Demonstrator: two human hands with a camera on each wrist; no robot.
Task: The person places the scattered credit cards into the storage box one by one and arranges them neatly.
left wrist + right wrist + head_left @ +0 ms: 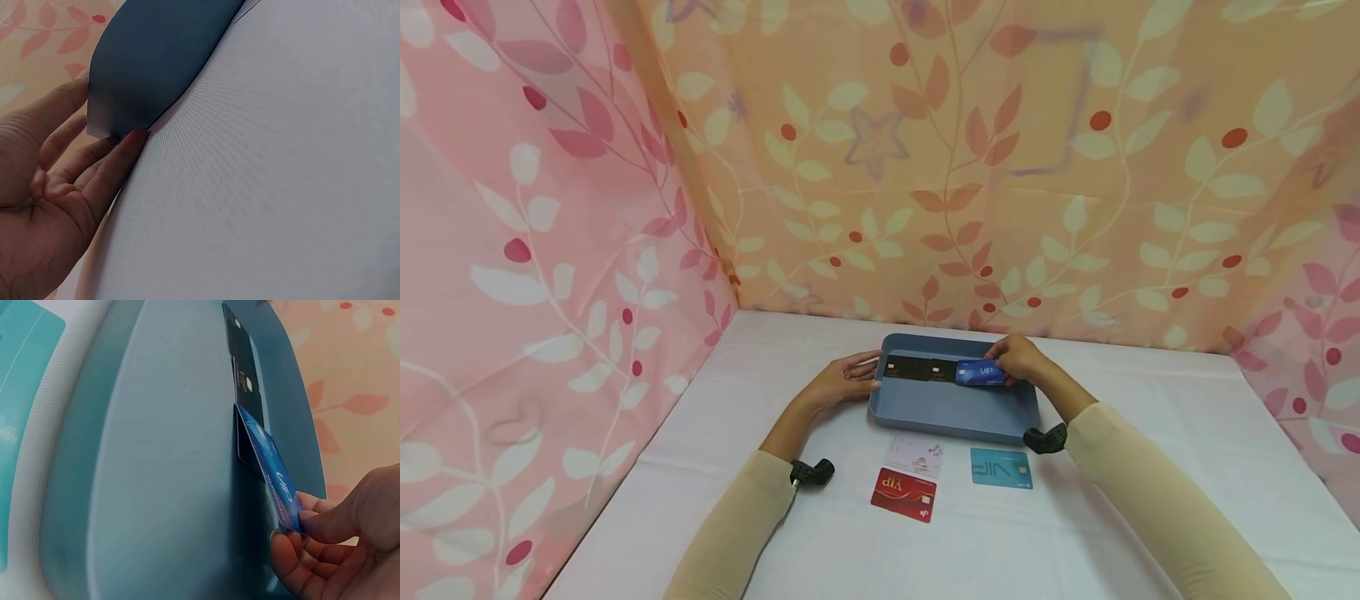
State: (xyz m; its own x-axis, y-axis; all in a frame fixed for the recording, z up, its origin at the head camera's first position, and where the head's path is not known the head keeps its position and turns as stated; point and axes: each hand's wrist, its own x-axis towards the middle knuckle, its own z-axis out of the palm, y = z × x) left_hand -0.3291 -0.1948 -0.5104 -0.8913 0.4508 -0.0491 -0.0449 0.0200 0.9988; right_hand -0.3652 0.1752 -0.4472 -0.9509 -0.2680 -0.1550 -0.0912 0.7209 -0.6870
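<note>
Between its thumb and fingers my right hand (1021,358) pinches the right end of a blue VIP card (275,472). The card tilts over the inside of a blue-grey tray (955,412), and its left end overlaps a black card (943,372). A second black card (907,367) lies further left along the tray's far side. At the tray's left end, my left hand (838,383) touches the outer wall with extended fingers, as the left wrist view also shows; it holds no card.
On the white table in front of the tray lie a pale patterned card (913,457), a red VIP card (904,495) and a teal card (1002,468). A floral curtain (925,167) hangs behind the table's back edge, with pink floral cloth (550,292) along the left.
</note>
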